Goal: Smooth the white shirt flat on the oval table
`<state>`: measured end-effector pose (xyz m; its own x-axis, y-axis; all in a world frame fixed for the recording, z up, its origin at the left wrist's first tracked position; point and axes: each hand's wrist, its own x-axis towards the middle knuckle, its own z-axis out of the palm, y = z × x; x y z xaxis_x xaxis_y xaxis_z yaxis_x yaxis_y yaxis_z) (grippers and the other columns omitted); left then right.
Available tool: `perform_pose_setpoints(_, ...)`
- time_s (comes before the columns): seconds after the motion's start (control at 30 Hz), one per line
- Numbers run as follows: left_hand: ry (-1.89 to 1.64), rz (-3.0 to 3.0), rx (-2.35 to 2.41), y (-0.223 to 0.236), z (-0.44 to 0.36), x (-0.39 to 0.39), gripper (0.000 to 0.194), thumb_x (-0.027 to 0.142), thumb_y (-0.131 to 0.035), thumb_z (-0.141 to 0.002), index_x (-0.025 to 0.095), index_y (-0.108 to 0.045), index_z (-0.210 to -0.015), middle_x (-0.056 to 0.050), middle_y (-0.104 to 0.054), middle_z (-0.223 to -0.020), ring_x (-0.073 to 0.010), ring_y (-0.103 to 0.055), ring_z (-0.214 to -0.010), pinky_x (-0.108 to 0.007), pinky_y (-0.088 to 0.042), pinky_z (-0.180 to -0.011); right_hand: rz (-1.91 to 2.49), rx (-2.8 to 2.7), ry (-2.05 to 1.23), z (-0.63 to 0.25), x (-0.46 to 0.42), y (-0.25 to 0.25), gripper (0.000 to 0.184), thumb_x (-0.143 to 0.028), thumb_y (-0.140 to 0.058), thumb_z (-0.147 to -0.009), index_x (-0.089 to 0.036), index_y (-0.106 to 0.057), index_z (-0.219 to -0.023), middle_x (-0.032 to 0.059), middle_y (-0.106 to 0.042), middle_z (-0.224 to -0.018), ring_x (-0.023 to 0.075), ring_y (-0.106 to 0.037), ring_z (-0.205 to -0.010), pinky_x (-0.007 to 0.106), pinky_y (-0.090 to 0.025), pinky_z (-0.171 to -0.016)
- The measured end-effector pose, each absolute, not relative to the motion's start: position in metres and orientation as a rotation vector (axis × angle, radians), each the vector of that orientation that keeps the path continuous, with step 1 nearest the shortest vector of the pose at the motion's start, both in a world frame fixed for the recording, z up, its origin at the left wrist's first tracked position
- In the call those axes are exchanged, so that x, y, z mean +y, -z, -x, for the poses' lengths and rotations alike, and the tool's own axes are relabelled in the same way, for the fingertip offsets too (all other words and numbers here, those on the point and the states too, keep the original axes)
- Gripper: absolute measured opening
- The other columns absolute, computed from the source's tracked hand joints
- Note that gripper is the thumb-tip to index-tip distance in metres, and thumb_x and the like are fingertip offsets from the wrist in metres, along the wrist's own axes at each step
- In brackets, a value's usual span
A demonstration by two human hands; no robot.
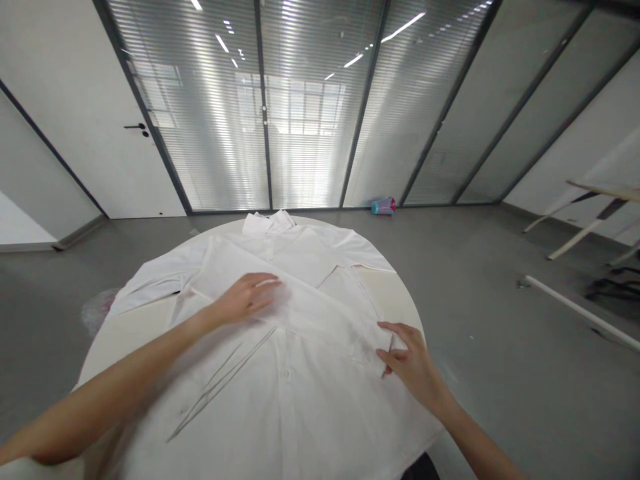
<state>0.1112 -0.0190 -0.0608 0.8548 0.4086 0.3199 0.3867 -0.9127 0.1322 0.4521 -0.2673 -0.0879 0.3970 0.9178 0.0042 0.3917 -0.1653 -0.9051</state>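
Observation:
A white button-front shirt (285,373) lies spread face up on a round cream table (385,293), its collar (269,223) at the far side. A long fold of the shirt, probably a sleeve, runs diagonally across its chest. My left hand (247,298) lies flat on this fold, blurred by motion, with its fingers together. My right hand (407,357) is at the fold's right end, with thumb and fingers around the cloth edge. The other sleeve lies folded at the far left of the shirt.
A clear plastic bag (97,310) shows beyond the table's left edge. A blue and red bottle (383,206) lies by the glass wall. A white pole (583,312) lies on the grey floor at right, near a low trestle table (605,200).

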Motion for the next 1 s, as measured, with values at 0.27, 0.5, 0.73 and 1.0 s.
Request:
perform_pose_setpoints(0.27, -0.099, -2.660, 1.678, 0.092, -0.020, 0.101, 0.064, 0.054, -0.027, -0.098, 0.022, -0.031, -0.153, -0.009, -0.022, -0.162, -0.0348, -0.018, -0.149, -0.057, -0.020, -0.116, 1.665, -1.198, -0.746, -0.443, -0.268, 0.088, 0.045, -0.058, -0.069, -0.075, -0.025, -0.073, -0.106, 0.0104, -0.039, -0.136, 0.0077, -0.060, -0.061, 0.032, -0.064, -0.056)
perform_pose_setpoints(0.5, -0.027, -2.603, 1.640, 0.109, -0.010, 0.118, 0.069, 0.058, -0.021, -0.097, 0.022, -0.023, -0.156, -0.008, -0.016, -0.163, -0.0309, -0.014, -0.150, -0.058, -0.016, -0.116, 1.763, -1.189, -0.784, -0.433, -0.268, 0.098, 0.036, -0.051, -0.067, -0.075, -0.021, -0.076, -0.091, 0.0109, -0.039, -0.135, 0.0080, -0.062, -0.060, 0.033, -0.063, -0.059)
perform_pose_setpoints(0.73, -0.035, -2.680, 1.696, 0.097, -0.017, 0.113, 0.064, 0.055, -0.034, -0.096, 0.024, -0.035, -0.152, -0.009, -0.024, -0.161, -0.0360, -0.021, -0.147, -0.060, -0.020, -0.115, 1.912, -1.611, -0.546, -0.441, -0.274, 0.077, 0.024, -0.037, -0.058, -0.085, -0.023, -0.075, -0.095, 0.0100, -0.056, -0.120, 0.0174, -0.065, -0.074, 0.043, -0.060, -0.078)
perform_pose_setpoints(1.0, -0.450, -2.950, 0.910, 0.075, -0.151, 0.010, 0.052, 0.052, -0.037, -0.099, 0.028, -0.048, -0.144, -0.006, -0.035, -0.157, -0.0300, -0.025, -0.147, -0.052, -0.022, -0.119, 1.622, -2.179, -0.231, -0.391, -0.189, 0.039, 0.048, -0.050, -0.039, -0.100, -0.025, -0.058, -0.135, 0.0102, -0.047, -0.148, 0.0284, -0.038, -0.139, 0.052, -0.033, -0.114)
